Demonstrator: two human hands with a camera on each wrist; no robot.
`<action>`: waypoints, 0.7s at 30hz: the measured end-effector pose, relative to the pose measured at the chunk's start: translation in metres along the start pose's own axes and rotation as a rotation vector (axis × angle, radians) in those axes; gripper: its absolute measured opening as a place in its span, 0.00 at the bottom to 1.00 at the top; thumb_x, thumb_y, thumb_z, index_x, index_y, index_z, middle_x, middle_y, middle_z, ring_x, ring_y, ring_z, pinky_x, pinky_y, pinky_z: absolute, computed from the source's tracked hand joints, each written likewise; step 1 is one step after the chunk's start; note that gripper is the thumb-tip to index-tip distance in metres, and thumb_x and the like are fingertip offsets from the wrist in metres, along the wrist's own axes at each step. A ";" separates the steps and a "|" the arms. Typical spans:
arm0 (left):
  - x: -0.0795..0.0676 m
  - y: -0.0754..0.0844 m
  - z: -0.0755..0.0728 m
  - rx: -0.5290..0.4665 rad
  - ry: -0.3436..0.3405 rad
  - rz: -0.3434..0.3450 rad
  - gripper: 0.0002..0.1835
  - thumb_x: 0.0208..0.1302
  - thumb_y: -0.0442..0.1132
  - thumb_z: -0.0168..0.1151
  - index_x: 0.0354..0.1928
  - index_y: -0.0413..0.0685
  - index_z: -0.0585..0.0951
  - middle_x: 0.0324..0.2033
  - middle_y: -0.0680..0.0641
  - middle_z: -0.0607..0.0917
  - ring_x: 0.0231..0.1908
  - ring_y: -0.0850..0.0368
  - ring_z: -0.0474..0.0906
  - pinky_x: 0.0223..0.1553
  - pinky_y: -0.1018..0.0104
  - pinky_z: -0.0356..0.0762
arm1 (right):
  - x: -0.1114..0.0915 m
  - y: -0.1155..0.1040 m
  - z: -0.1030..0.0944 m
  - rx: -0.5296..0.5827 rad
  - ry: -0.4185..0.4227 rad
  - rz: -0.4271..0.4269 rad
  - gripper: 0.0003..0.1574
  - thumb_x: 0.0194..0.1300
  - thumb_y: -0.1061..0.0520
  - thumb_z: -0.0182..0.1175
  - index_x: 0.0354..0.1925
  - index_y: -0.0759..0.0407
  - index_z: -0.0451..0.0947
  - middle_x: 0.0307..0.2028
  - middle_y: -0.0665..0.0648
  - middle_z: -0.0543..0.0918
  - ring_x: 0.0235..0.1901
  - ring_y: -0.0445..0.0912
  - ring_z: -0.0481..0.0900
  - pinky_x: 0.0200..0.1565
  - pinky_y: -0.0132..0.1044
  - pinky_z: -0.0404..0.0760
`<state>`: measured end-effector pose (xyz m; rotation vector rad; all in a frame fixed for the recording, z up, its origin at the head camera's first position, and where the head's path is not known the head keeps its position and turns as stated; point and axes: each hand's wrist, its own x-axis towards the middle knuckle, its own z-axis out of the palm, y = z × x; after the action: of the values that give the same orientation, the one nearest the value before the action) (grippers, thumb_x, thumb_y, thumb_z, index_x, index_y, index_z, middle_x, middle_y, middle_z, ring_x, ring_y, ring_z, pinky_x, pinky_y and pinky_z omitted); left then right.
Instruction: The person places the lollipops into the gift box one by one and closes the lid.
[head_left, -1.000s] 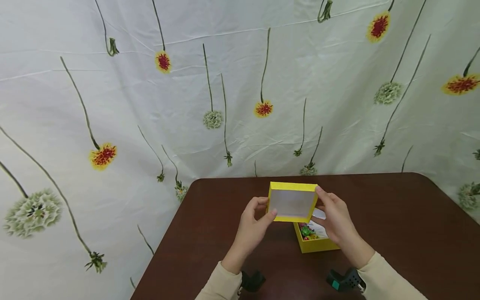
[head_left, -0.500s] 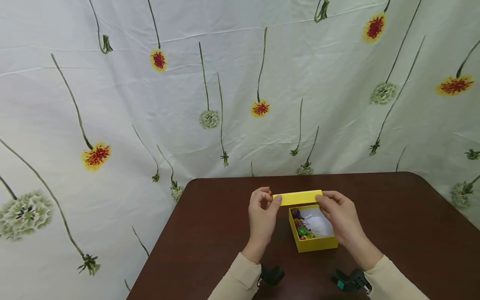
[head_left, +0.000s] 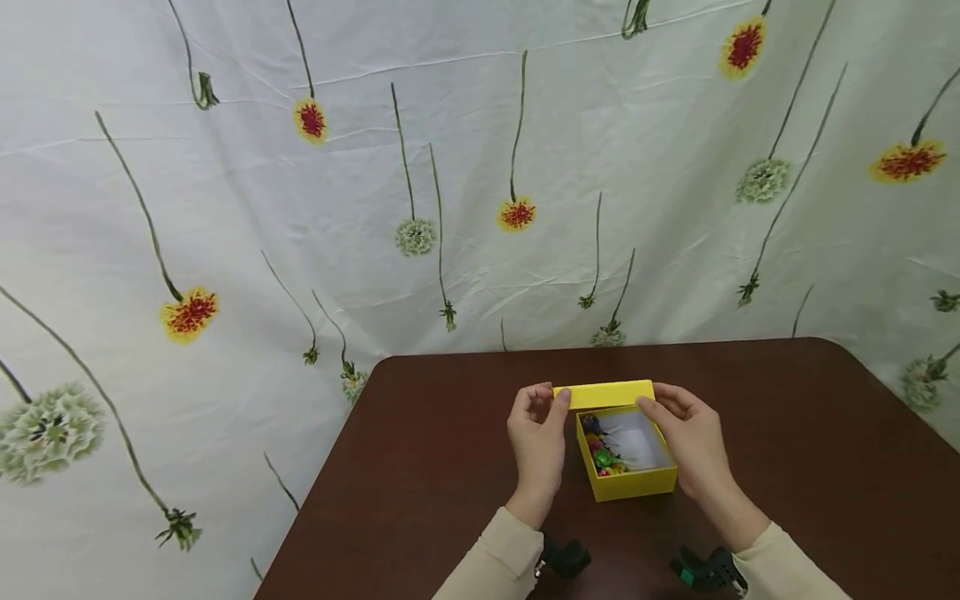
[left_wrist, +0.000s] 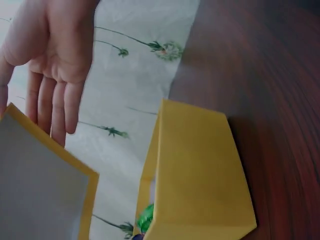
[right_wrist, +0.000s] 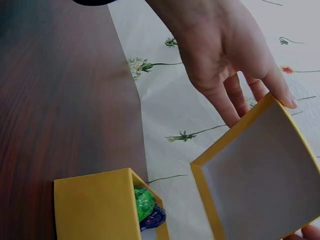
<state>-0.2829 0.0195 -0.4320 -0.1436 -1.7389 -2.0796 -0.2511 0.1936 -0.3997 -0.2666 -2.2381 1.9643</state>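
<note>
Both hands hold a yellow box lid (head_left: 603, 395) by its two ends, above the far edge of an open yellow box (head_left: 637, 484). My left hand (head_left: 538, 454) pinches the lid's left end, thumb on the near side. At the right end, my right hand (head_left: 697, 446) grips it the same way. In the right wrist view, the lid's pale inner face (right_wrist: 265, 175) faces down toward the box, apart from it. Inside the box lie several lollipops (head_left: 602, 457) in shiny green, purple, red and yellow wrappers, heads to the left, thin white sticks across a white lining.
The box stands on a dark brown wooden table (head_left: 442, 467) with rounded far corners. Behind it hangs a white cloth (head_left: 337, 192) printed with flowers. Black devices (head_left: 566, 557) are strapped at both wrists below the cream sleeves (head_left: 495, 554).
The lid has tipped from showing its inside to the head camera to showing only its long yellow side. Both hands have shifted slightly right with it, and more of the box is visible.
</note>
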 end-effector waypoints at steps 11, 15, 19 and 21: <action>-0.016 -0.012 -0.003 -0.032 -0.078 -0.074 0.26 0.64 0.37 0.69 0.63 0.38 0.78 0.59 0.36 0.82 0.57 0.46 0.82 0.51 0.65 0.82 | -0.001 0.013 -0.010 -0.031 -0.056 -0.059 0.31 0.74 0.53 0.59 0.70 0.61 0.68 0.69 0.64 0.72 0.43 0.22 0.77 0.49 0.21 0.80; -0.023 -0.015 -0.007 0.039 -0.130 -0.033 0.27 0.65 0.37 0.68 0.64 0.36 0.76 0.62 0.37 0.79 0.58 0.46 0.81 0.50 0.66 0.82 | 0.000 0.021 -0.019 -0.063 -0.124 -0.067 0.32 0.72 0.55 0.62 0.69 0.64 0.68 0.69 0.66 0.72 0.48 0.25 0.79 0.51 0.26 0.82; -0.027 -0.016 -0.009 0.084 -0.170 -0.016 0.28 0.64 0.37 0.69 0.63 0.34 0.76 0.64 0.37 0.77 0.60 0.45 0.79 0.50 0.65 0.82 | 0.002 0.028 -0.027 -0.082 -0.180 -0.080 0.34 0.68 0.57 0.65 0.68 0.66 0.68 0.68 0.68 0.72 0.54 0.36 0.82 0.51 0.30 0.84; -0.030 -0.017 -0.011 0.093 -0.191 -0.030 0.27 0.62 0.36 0.70 0.63 0.35 0.77 0.64 0.36 0.77 0.60 0.44 0.78 0.50 0.65 0.82 | 0.003 0.032 -0.032 -0.092 -0.204 -0.095 0.34 0.67 0.58 0.66 0.67 0.66 0.69 0.68 0.69 0.72 0.55 0.37 0.82 0.51 0.33 0.85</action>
<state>-0.2605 0.0189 -0.4597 -0.2989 -1.9572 -2.0593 -0.2455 0.2288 -0.4275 0.0321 -2.4192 1.9202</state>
